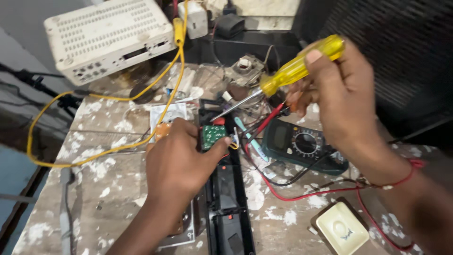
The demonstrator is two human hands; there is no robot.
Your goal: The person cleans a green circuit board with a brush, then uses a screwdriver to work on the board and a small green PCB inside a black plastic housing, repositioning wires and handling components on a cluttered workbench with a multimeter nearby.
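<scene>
Small green circuit board (213,134) pinched between my left hand's (181,163) thumb and fingers, held just over the top end of a long black plastic casing (226,203) that lies open on the tabletop (108,189). My right hand (342,92) is wrapped tight around a yellow-handled screwdriver (295,68), shaft angled down-left, tip hovering near the board, not quite touching as far as I can tell. Just right of the board sits a dark multimeter (302,144), its red and black leads (302,193) trailing across the paint-flecked surface. A yellow cable (94,156) loops off to the left, a white vented box (111,35) sits at the back, and a cream switch plate (342,229) lies at bottom right.
</scene>
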